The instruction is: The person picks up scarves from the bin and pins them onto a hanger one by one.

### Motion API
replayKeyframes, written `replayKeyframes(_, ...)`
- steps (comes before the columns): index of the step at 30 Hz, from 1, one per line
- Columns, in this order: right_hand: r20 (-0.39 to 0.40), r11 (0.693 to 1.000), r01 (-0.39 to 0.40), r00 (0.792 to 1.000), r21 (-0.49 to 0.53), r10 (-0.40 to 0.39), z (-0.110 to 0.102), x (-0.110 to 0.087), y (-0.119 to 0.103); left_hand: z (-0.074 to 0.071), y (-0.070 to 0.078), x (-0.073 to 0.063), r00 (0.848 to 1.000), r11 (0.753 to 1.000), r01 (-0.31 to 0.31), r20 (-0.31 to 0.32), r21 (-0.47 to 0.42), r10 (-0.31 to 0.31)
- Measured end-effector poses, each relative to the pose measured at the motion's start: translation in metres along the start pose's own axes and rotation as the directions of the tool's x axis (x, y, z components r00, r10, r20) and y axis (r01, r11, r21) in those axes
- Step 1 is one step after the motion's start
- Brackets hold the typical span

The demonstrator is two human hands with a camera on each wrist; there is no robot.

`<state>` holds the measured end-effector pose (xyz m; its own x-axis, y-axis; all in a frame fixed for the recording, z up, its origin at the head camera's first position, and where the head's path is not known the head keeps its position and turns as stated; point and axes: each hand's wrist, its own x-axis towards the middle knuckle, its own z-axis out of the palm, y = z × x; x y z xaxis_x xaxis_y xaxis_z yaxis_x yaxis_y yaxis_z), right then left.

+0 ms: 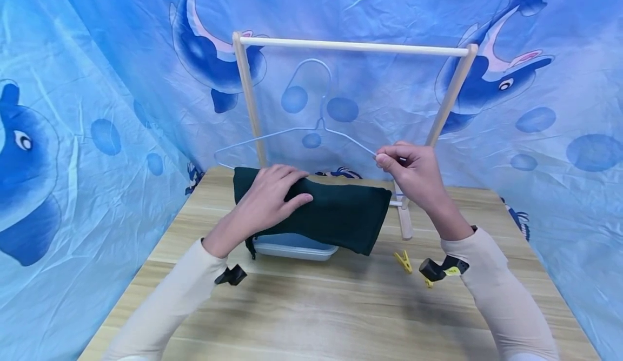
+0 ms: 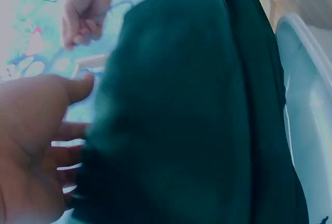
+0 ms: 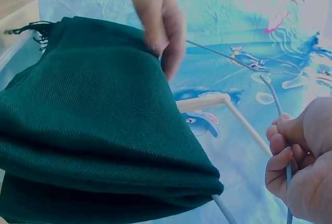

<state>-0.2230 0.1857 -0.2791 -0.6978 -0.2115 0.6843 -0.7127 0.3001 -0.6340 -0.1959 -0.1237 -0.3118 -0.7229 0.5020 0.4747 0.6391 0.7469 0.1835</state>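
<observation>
A dark green fringed scarf (image 1: 336, 212) hangs folded over the lower bar of a pale blue wire hanger (image 1: 292, 129). My left hand (image 1: 274, 196) lies over the scarf's top fold, its fingers fairly straight along the cloth and the thumb apart from them on the near side. In the left wrist view, the fingertips are partly hidden at the cloth's edge. My right hand (image 1: 411, 169) pinches the hanger's right sloping arm; the right wrist view shows its fingers (image 3: 282, 159) curled round the wire. The hanger's hook stands upright, below the rack's top bar.
A wooden rack (image 1: 355, 46) stands behind the hanger at the back of the wooden table (image 1: 311, 318). Under the scarf is a light blue plastic tub (image 1: 292, 250). A yellow clothespin (image 1: 403, 261) lies to the right, with another yellow piece near the right wrist camera. Blue dolphin-print curtains surround the table.
</observation>
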Motion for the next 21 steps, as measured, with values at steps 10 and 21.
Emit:
replayKeyframes(10,0.028,1.000,-0.011,1.000,-0.004,0.011,0.000,0.002,-0.001,0.019,-0.011,0.008,0.958,0.985,-0.162,-0.250,-0.064,0.142)
replayKeyframes(21,0.075,0.999,-0.051,0.996,0.018,0.049,0.013,0.002,0.000,0.024,-0.001,0.009,0.906,0.970,-0.216,-0.393,-0.112,0.157)
